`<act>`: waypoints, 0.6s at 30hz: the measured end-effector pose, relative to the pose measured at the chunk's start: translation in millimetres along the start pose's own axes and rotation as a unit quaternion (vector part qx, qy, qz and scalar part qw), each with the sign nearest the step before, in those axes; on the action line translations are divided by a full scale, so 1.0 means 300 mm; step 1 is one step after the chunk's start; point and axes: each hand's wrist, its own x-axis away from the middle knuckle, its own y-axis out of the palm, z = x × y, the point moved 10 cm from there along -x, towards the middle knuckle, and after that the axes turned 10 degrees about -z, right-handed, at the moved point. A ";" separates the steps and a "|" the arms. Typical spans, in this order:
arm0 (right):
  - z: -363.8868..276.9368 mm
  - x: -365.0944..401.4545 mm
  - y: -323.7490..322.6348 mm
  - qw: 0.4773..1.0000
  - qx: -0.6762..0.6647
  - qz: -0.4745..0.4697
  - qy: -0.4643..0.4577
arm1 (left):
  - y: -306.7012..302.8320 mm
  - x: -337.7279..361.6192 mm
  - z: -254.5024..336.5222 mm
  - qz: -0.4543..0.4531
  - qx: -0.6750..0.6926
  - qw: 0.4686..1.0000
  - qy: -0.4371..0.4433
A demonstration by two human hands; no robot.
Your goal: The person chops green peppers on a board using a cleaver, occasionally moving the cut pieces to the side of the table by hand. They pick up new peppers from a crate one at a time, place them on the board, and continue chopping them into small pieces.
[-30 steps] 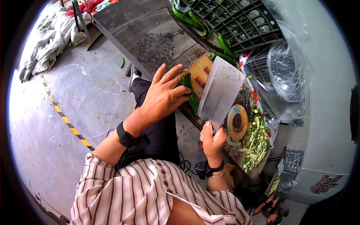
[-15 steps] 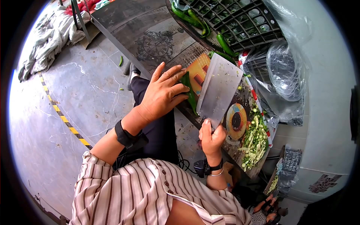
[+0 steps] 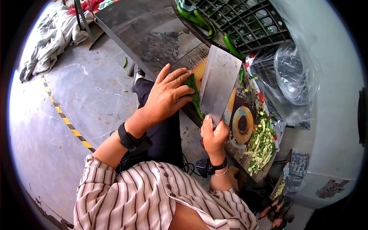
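Note:
My left hand lies over a long green chili pepper, its fingertips holding it down at the edge of the worktop. In my right hand is the handle of a wide cleaver, my thumb up near the base of the blade. The blade stands just right of the pepper, flecked with small green bits, and hides part of the worktop behind it. To the right of my right hand, chopped green pepper is heaped on the patterned worktop.
A black plastic crate stands at the back, with whole green peppers beside it. Clear plastic wrap lies along the right side. Cloth is piled on the floor at left. Another person's arm shows at lower right.
The cleaver has shifted left and slightly away from me, closer to the pepper, along with my right hand. My left hand has stayed on the pepper.

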 end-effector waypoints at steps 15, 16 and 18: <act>-0.010 -0.026 0.017 0.999 -0.003 0.002 0.038 | -0.046 -0.004 0.009 0.054 0.009 0.998 0.014; -0.006 -0.026 0.019 0.999 0.005 -0.004 0.043 | -0.048 -0.004 0.014 0.056 0.006 0.998 0.023; -0.008 -0.029 0.020 0.999 0.014 -0.009 0.046 | -0.037 -0.003 0.009 0.052 -0.004 0.998 0.028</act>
